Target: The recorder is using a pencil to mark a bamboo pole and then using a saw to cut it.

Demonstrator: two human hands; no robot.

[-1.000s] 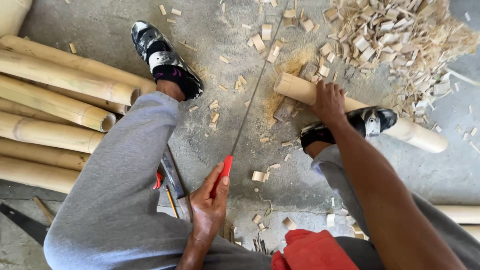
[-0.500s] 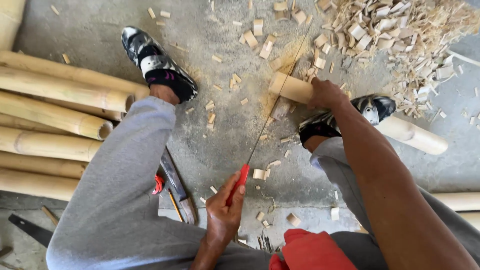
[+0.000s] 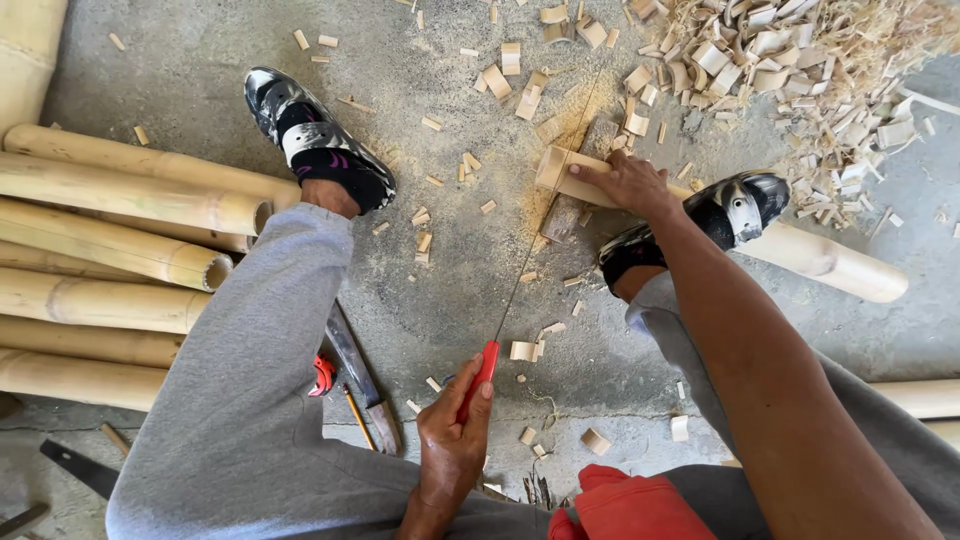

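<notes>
Rough grey concrete floor [image 3: 160, 60], daylit

saw [image 3: 520, 275]: red handle, thin blade | bamboo pole [image 3: 800, 252]: pale, lying on floor
</notes>
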